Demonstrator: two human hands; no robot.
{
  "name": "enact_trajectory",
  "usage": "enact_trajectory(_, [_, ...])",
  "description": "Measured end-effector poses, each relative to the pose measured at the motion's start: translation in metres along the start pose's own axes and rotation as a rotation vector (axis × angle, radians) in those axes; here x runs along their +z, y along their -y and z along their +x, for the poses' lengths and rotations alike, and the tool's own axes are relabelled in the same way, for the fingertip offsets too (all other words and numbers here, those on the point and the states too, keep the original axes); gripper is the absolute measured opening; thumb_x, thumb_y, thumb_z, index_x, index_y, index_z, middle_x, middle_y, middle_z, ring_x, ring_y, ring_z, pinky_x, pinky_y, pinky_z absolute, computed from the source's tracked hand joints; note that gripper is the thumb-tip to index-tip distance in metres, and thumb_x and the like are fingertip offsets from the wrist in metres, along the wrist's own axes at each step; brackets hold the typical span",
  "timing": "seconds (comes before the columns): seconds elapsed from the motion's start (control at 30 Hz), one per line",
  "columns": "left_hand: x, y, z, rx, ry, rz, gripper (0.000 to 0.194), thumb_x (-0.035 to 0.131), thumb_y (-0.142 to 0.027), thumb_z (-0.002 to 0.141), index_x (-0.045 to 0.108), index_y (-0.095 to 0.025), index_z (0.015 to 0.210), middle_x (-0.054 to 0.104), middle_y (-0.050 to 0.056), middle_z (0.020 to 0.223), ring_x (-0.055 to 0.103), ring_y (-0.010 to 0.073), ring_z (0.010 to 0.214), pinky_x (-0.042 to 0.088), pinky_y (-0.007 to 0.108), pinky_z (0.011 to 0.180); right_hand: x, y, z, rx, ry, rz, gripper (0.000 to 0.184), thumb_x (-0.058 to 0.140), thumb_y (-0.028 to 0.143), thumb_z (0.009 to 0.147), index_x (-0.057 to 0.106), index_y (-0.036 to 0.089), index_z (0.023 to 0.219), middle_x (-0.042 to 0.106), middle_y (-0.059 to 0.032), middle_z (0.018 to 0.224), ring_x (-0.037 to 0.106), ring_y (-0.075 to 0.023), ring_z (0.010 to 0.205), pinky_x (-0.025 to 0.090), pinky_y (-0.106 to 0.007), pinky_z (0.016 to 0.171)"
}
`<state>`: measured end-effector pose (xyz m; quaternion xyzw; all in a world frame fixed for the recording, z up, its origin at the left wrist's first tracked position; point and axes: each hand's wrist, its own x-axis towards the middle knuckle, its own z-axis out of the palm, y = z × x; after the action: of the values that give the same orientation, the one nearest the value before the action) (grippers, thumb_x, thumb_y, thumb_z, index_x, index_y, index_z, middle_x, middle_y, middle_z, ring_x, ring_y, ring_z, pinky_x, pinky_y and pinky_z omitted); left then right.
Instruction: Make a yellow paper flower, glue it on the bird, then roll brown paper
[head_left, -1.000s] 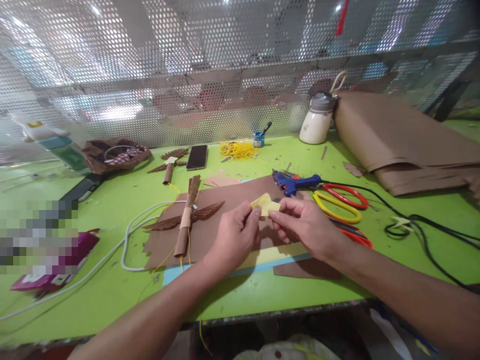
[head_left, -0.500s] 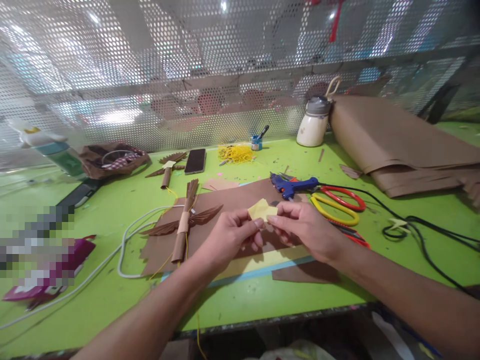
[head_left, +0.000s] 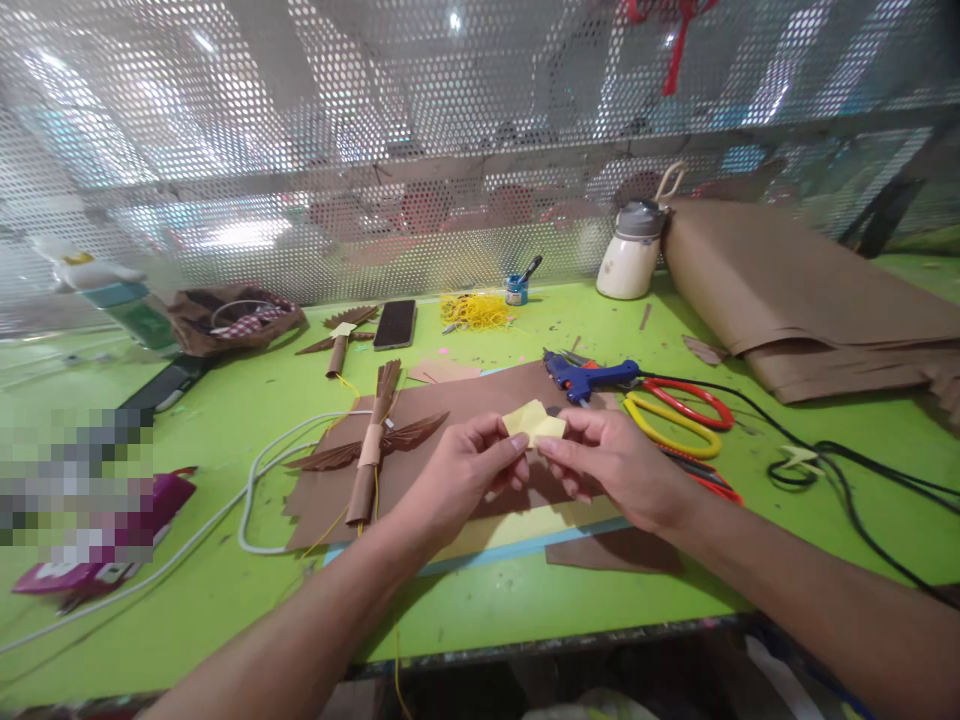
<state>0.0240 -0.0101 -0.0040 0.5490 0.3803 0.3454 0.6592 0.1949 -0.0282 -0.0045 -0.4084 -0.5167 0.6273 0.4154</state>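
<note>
We see two hands, left [head_left: 469, 462] and right [head_left: 609, 455], pinching one yellow paper piece [head_left: 534, 422]. Two brown paper figures lie left, one glue gun [head_left: 589, 376] right.

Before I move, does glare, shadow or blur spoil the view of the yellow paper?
Head view: glare on the mesh screen, none on the yellow paper, whose fine creases look soft; shadow on the brown sheet beneath; blocky pixels hide a patch at far left.

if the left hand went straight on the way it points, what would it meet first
Holding the yellow paper, the left hand would probably meet the right hand first, though depth is hard to judge.
</note>
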Motion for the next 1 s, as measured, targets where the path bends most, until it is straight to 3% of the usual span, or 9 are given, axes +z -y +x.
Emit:
enact_trajectory(0.2, [-0.004, -0.002, 0.000, 0.041, -0.127, -0.005, 0.025, 0.065, -0.031, 0.074, 0.048, -0.014, 0.065, 0.054, -0.003, 0.052, 0.043, 0.0045, 0.045, 0.028, 0.016, 0.044, -0.008, 0.004, 0.000, 0.010, -0.142, 0.030, 0.029, 0.071, 0.038, 0.068, 0.053, 0.015, 0.065, 0.054, 0.0023, 0.054, 0.046, -0.0064, 0.041, 0.034, -0.017, 0.034])
enact_trajectory(0.27, [-0.006, -0.003, 0.000, 0.017, -0.130, -0.045, 0.025, 0.065, -0.030, 0.074, 0.048, -0.014, 0.064, 0.053, -0.003, 0.051, 0.042, 0.0040, 0.043, 0.027, 0.016, 0.043, -0.012, 0.005, 0.001, -0.064, -0.221, 0.024, 0.026, 0.069, 0.037, 0.070, 0.055, 0.015, 0.068, 0.055, 0.0017, 0.057, 0.047, -0.0069, 0.044, 0.035, -0.017, 0.035])
enact_trajectory(0.37, [-0.006, -0.006, -0.002, -0.052, -0.025, -0.118, 0.023, 0.063, -0.028, 0.075, 0.049, -0.013, 0.064, 0.054, -0.002, 0.051, 0.042, 0.0041, 0.041, 0.026, 0.017, 0.042, -0.016, 0.007, 0.001, -0.256, -0.289, -0.099, 0.018, 0.063, 0.033, 0.076, 0.060, 0.017, 0.086, 0.058, -0.0010, 0.071, 0.054, -0.0098, 0.057, 0.046, -0.021, 0.048])
enact_trajectory(0.43, [-0.005, -0.008, -0.003, -0.053, 0.033, -0.166, 0.019, 0.062, -0.025, 0.076, 0.051, -0.013, 0.065, 0.055, -0.001, 0.051, 0.043, 0.0044, 0.043, 0.027, 0.017, 0.044, -0.017, 0.011, -0.001, -0.375, -0.227, -0.274, 0.024, 0.060, 0.027, 0.079, 0.060, 0.021, 0.102, 0.060, -0.0031, 0.085, 0.058, -0.0124, 0.071, 0.050, -0.025, 0.063])
enact_trajectory(0.5, [-0.005, -0.009, -0.005, -0.031, 0.063, -0.212, 0.015, 0.061, -0.022, 0.076, 0.054, -0.012, 0.067, 0.055, -0.001, 0.051, 0.045, 0.0046, 0.044, 0.029, 0.017, 0.045, -0.018, 0.016, -0.004, -0.456, -0.083, -0.446, 0.029, 0.058, 0.022, 0.080, 0.060, 0.023, 0.109, 0.061, -0.0038, 0.095, 0.058, -0.0144, 0.084, 0.049, -0.027, 0.076])
enact_trajectory(0.63, [-0.005, -0.010, -0.007, -0.061, 0.149, -0.229, 0.011, 0.061, -0.022, 0.076, 0.058, -0.011, 0.075, 0.055, -0.001, 0.050, 0.045, 0.0054, 0.044, 0.028, 0.018, 0.045, -0.020, 0.023, -0.007, -0.542, 0.122, -0.583, 0.022, 0.060, 0.019, 0.078, 0.066, 0.022, 0.099, 0.063, -0.0031, 0.092, 0.058, -0.0148, 0.085, 0.046, -0.027, 0.078])
enact_trajectory(0.77, [-0.003, -0.011, -0.010, -0.096, 0.192, -0.166, 0.015, 0.063, -0.025, 0.075, 0.059, -0.012, 0.071, 0.057, 0.000, 0.052, 0.045, 0.0057, 0.044, 0.028, 0.019, 0.045, -0.020, 0.022, -0.007, -0.519, 0.103, -0.495, 0.010, 0.064, 0.026, 0.076, 0.067, 0.019, 0.083, 0.063, -0.0027, 0.080, 0.058, -0.0144, 0.075, 0.046, -0.027, 0.071])
enact_trajectory(1.0, [0.001, -0.012, -0.013, -0.041, 0.160, -0.010, 0.024, 0.063, -0.035, 0.076, 0.060, -0.012, 0.069, 0.063, 0.003, 0.061, 0.050, 0.0073, 0.051, 0.033, 0.018, 0.049, -0.013, 0.018, -0.005, -0.351, -0.018, -0.342, 0.016, 0.064, 0.033, 0.075, 0.061, 0.018, 0.070, 0.061, -0.0038, 0.074, 0.057, -0.0159, 0.070, 0.048, -0.029, 0.066])
